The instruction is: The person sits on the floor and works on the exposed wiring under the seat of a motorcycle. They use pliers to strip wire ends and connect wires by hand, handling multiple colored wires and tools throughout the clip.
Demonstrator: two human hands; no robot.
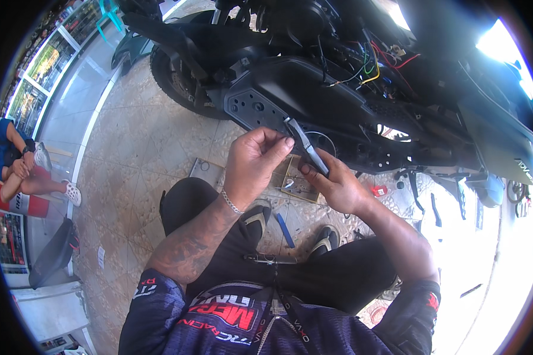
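Note:
My right hand is wrapped round a long, narrow grey metal hand tool, which slants up and left; I cannot make out its exact kind. Close to the tool's far end, my left hand is closed in a pinch of thumb and forefinger. What it pinches, if anything, is too small to name. Both hands are raised above my lap, in front of the dark scooter's side. Loose coloured wires hang from the opened bodywork beyond them.
A shallow tray with small parts sits on the tiled floor beyond my feet. Nearby lie a blue strip and a red object. A slim tool rests across my lap. Another person sits at far left.

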